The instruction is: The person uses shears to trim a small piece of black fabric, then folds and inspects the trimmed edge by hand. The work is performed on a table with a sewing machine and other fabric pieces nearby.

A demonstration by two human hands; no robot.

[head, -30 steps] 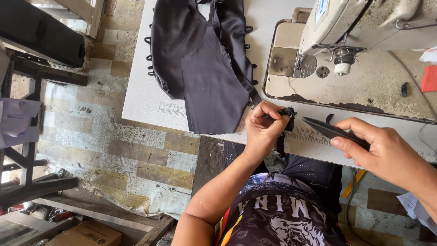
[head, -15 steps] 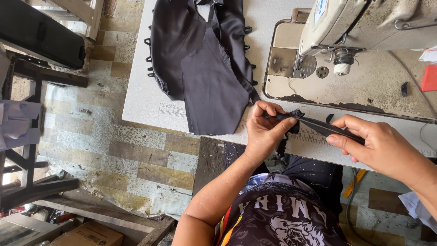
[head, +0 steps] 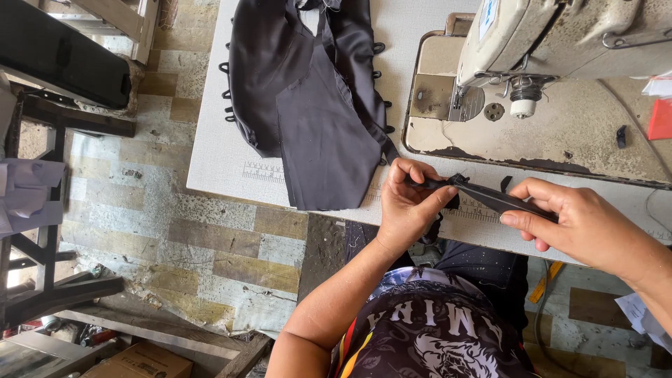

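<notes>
Hands have closed in together — your left hand [head: 409, 203] and right hand [head: 581, 224] now pinch opposite ends of the narrow dark strip [head: 490, 198], held taut just above the worktop [head: 224, 161], near the sewing machine [head: 560, 42] — the dark garment [head: 308, 91] lies apart.

Left hand [head: 409, 203] curled, fingertips pinching toward three o'clock; right hand [head: 581, 224] faces it, fingers pinched toward nine o'clock, both forearms bare.
</notes>
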